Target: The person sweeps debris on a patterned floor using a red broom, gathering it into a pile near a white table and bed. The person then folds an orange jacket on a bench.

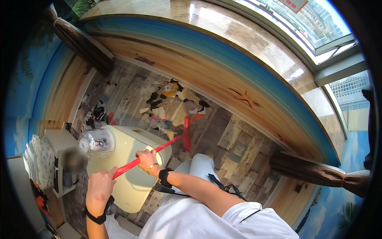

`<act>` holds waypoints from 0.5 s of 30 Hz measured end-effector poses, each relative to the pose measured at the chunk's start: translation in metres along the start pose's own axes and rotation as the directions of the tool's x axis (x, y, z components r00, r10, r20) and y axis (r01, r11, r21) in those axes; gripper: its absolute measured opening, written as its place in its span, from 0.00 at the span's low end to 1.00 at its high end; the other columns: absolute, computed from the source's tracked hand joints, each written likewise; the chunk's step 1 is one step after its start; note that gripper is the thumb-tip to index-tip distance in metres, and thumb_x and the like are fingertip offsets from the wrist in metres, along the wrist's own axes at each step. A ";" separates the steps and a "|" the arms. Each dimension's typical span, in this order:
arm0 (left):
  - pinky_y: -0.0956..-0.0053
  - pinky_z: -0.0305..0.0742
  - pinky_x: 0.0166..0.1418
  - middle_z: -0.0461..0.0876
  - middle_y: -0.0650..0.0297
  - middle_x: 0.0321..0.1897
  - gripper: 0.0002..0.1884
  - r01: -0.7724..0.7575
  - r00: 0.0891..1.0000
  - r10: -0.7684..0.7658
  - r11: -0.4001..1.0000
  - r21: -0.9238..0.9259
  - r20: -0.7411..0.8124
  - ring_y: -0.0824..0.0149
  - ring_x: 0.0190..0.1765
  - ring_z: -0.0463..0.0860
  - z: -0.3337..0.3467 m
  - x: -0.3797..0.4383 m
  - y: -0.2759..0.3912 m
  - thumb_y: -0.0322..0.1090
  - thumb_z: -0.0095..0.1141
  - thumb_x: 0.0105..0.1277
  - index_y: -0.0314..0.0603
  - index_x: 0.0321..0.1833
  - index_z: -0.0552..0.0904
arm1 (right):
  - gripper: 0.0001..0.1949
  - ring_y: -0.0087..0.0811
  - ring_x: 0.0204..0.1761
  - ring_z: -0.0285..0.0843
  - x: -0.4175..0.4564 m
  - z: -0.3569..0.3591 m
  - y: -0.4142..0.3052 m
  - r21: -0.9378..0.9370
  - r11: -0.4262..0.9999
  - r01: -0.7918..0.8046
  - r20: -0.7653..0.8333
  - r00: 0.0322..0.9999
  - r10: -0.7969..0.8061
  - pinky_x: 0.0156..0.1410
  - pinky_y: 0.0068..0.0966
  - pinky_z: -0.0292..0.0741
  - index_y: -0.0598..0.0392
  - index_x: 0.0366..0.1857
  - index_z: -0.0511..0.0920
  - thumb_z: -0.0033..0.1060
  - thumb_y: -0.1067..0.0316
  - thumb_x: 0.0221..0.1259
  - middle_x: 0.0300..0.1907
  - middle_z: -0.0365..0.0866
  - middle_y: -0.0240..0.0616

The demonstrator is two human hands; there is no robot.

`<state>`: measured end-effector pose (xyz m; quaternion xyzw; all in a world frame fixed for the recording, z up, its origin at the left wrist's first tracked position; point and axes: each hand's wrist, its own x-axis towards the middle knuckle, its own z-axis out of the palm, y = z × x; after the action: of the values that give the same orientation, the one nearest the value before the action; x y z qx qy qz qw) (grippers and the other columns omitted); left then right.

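Observation:
Both hands grip the red handle (129, 168) of what looks like a broom. My left hand (100, 186) closes around its upper end, at the lower left. Farther down the handle is my right hand (146, 161), with a gold bracelet and a black band at the wrist. The red broom head (186, 134) is down by the wood-patterned floor (216, 128); whether it touches cannot be told. Just beyond it, coloured scraps (161, 112), perhaps fabric or paper, lie scattered near the wall. More scraps (100, 115) are heaped at the left.
Beneath the handle stands a cream cabinet (119, 191) with rounded corners, carrying a clear plastic container (98, 143). A small shelf unit (59, 140) with white patterned cloth (38, 161) is at the left. A beach-painted wall (209, 71) runs under the stone windowsill (238, 38). Brown curtains (310, 170) hang right.

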<state>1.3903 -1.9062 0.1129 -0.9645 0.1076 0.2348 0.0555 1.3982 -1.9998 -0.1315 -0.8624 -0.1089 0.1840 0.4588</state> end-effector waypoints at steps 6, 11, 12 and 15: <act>0.62 0.74 0.35 0.77 0.51 0.26 0.23 0.183 0.981 -0.183 0.983 0.008 -0.062 0.51 0.31 0.78 -0.003 -0.010 -0.005 0.26 0.63 0.42 0.42 0.46 0.78 | 0.05 0.36 0.38 0.72 0.047 0.025 -0.019 0.053 0.966 0.251 -0.112 0.963 -0.244 0.49 0.38 0.57 0.49 0.26 0.73 0.57 0.65 0.45 0.27 0.77 0.33; 0.63 0.74 0.36 0.78 0.52 0.27 0.22 0.159 0.982 -0.167 0.983 -0.092 -0.091 0.52 0.33 0.79 -0.020 -0.007 -0.010 0.26 0.61 0.45 0.39 0.47 0.77 | 0.04 0.36 0.38 0.72 0.075 0.007 -0.034 -0.012 0.941 0.339 -0.030 0.940 -0.339 0.50 0.39 0.56 0.50 0.25 0.73 0.56 0.65 0.45 0.26 0.77 0.33; 0.62 0.73 0.39 0.78 0.51 0.29 0.22 0.217 0.974 -0.224 0.967 -0.135 -0.039 0.50 0.35 0.78 -0.029 -0.009 -0.014 0.26 0.61 0.45 0.39 0.47 0.77 | 0.04 0.36 0.38 0.72 0.077 -0.001 -0.041 -0.048 0.941 0.334 -0.011 0.942 -0.335 0.50 0.39 0.56 0.50 0.24 0.73 0.55 0.66 0.45 0.26 0.77 0.33; 0.62 0.72 0.43 0.78 0.48 0.32 0.24 0.179 0.983 -0.184 0.945 -0.273 0.005 0.48 0.38 0.77 -0.036 -0.004 -0.032 0.26 0.60 0.46 0.40 0.50 0.76 | 0.03 0.36 0.38 0.72 0.079 -0.020 -0.036 -0.131 0.945 0.301 0.005 0.953 -0.303 0.47 0.39 0.56 0.51 0.22 0.73 0.52 0.66 0.45 0.25 0.77 0.34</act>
<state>1.4103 -1.8797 0.1487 -0.9711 -0.0143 0.2311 -0.0575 1.4776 -1.9669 -0.1085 -0.8650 -0.2479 0.0976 0.4252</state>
